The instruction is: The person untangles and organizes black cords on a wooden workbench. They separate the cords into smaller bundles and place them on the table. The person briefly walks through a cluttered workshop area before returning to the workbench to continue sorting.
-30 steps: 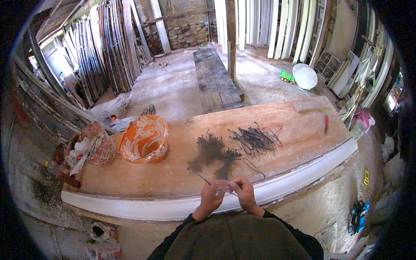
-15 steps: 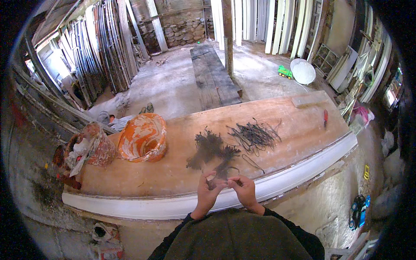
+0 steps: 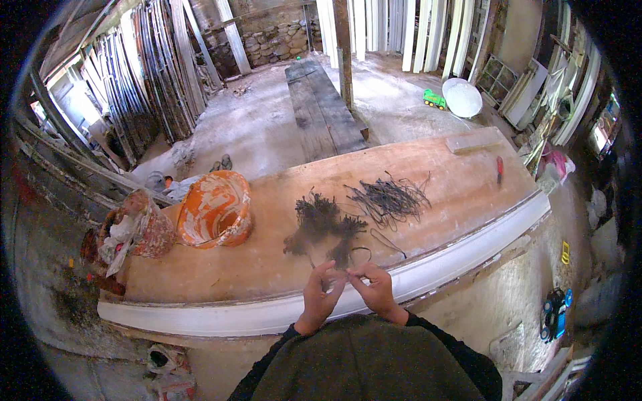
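My left hand [image 3: 319, 294] and my right hand [image 3: 374, 289] meet at the near edge of the wooden board, thumbs and fingertips pinched close together. What they pinch is too thin and blurred to name. Right beyond the fingertips lies a fuzzy heap of short dark fibre bundles [image 3: 317, 212], with a smaller tuft [image 3: 346, 247] nearest the hands. Farther right spreads a loose tangle of long, thin dark strips [image 3: 389, 200]. One looped strip [image 3: 388, 243] lies apart in front of it.
The board [image 3: 267, 274] has a white moulded strip [image 3: 221, 319] along its near edge. On its left stand an orange plaster-smeared bucket [image 3: 246, 220] and a crusted bag [image 3: 155, 234]. A red-handled tool [image 3: 499, 170] and a flat bar [image 3: 473, 140] lie at the right. A post [image 3: 344, 60] rises beyond.
The view has shifted slightly, moving the scene up and left. My hands stay pinched together, with small finger movements; the heaps look unchanged.
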Tool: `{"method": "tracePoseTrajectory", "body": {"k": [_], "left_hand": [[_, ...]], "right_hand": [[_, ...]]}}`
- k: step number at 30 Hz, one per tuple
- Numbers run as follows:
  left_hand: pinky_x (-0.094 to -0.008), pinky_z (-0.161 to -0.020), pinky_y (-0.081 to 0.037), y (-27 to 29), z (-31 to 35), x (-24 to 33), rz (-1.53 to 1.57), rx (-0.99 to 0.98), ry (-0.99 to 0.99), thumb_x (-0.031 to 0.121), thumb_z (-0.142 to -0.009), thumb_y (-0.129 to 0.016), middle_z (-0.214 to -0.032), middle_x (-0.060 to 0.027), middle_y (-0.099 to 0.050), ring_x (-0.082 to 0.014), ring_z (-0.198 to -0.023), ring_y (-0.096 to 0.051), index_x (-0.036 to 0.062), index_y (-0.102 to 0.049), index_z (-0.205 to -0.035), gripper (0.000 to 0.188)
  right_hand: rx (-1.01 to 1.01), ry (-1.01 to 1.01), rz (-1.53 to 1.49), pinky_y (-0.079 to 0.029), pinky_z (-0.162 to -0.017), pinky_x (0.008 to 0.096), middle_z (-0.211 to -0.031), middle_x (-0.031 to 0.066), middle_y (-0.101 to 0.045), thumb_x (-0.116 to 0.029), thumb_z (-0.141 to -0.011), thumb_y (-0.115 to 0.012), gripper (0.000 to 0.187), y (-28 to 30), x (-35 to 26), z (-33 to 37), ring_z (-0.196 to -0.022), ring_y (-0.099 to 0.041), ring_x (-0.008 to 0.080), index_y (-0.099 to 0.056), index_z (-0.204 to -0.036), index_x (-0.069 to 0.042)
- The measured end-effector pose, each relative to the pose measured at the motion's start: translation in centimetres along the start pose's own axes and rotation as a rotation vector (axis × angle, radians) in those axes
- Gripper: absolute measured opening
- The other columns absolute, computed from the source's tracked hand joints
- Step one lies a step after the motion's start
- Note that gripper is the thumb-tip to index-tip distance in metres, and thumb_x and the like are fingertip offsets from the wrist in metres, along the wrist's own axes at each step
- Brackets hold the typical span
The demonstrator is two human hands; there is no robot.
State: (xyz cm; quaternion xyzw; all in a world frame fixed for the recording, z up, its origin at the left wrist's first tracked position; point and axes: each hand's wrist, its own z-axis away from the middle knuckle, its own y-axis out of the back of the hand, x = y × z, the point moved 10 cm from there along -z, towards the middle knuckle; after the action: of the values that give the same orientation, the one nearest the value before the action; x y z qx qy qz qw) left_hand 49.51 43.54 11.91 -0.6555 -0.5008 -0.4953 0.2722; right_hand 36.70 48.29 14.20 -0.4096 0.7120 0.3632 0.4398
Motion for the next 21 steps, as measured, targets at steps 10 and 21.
{"method": "tracePoseTrajectory", "body": {"k": [10,21], "left_hand": [[-0.0178,-0.057,-0.04,0.3,-0.4,0.7,0.013,0.071,0.074,-0.001,-0.074,-0.061,-0.081,-0.0053,-0.059,-0.0088,-0.065,-0.052,0.0017,-0.042,-0.102,0.035],[-0.0241,-0.067,-0.04,-0.3,-0.7,0.0,0.19,0.025,0.17,-0.003,-0.071,-0.061,-0.082,-0.006,-0.053,-0.0148,-0.078,-0.051,0.0019,-0.061,-0.079,0.009]], "right_hand": [[-0.12,-0.161,0.047,-0.042,-0.059,0.0255,-0.073,0.0062,-0.053,-0.01,-0.078,-0.056,0.012,-1.4,2.4,0.4,-0.066,-0.05,0.0147,-0.051,-0.085,-0.002],[-0.299,-0.717,-1.194,-0.045,-0.08,0.029,-0.091,0.0043,-0.057,-0.01,-0.082,-0.053,0.013,-5.3,5.0,2.7,-0.083,-0.056,0.0138,-0.05,-0.094,-0.005]]}}
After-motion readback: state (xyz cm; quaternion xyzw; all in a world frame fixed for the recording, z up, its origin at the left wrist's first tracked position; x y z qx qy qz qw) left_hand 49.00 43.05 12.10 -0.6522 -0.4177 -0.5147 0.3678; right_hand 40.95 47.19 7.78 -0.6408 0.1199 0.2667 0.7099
